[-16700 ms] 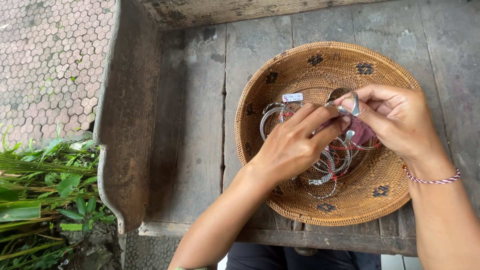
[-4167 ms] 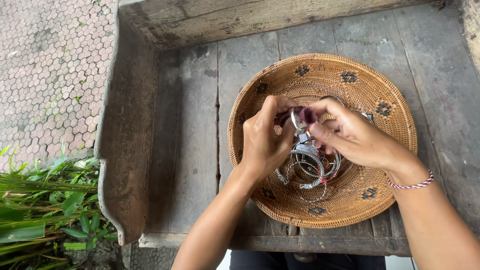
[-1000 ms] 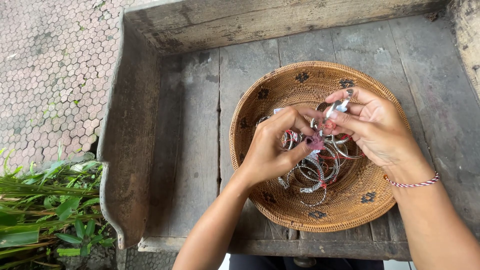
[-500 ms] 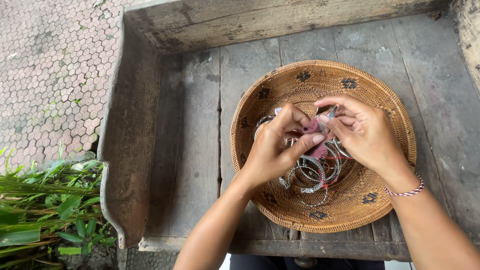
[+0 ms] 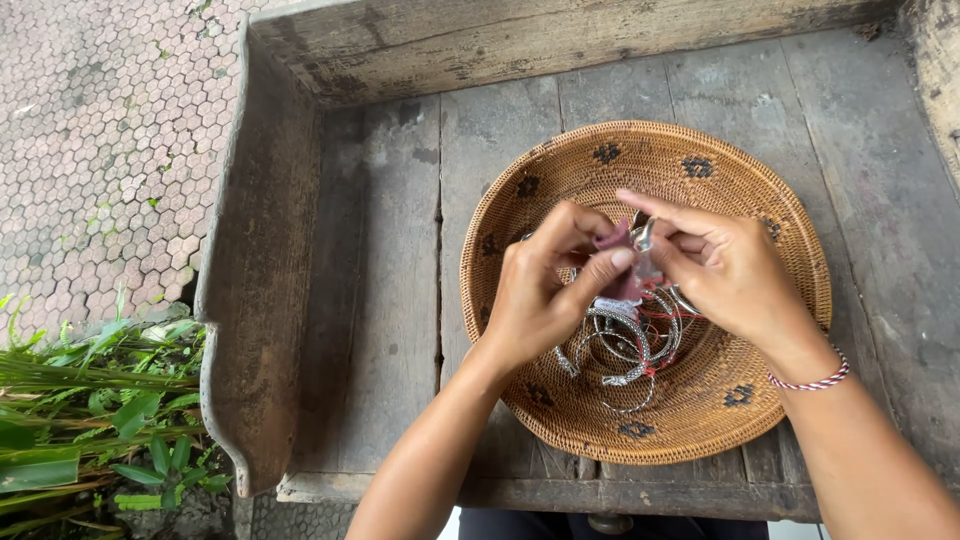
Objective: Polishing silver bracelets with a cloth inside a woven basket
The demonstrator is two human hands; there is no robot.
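The head camera looks straight down at a weathered grey wooden bench (image 5: 400, 260) that fills most of the frame. A round woven basket (image 5: 560, 190), tan with small dark motifs around its wall, sits right of centre on the planks.

Two bare hands meet over the middle of the basket. The left hand (image 5: 545, 290) comes up from the lower centre of the frame, and its thumb and fingers pinch a small pink cloth (image 5: 625, 280). The right hand (image 5: 735, 270) enters from the lower right, wearing a red and white cord bracelet (image 5: 812, 382) at the wrist. Its fingers close around a small silver piece (image 5: 643, 235) held against the cloth; it may be a ring, but it is too small to tell. Both hands are closed tight on what they hold, fingertips touching one another just above the basket's centre.

Directly below the hands, in the bottom of the basket, lies a tangle of silver bangles (image 5: 625, 345) with thin red threads among them.

The bench's raised back (image 5: 560, 45) runs along the top of the frame, and its curved armrest (image 5: 255, 270) stands at the left. Beyond it, hexagon paving (image 5: 100, 150) fills the upper left, and green leaves (image 5: 90, 410) crowd the lower left corner.
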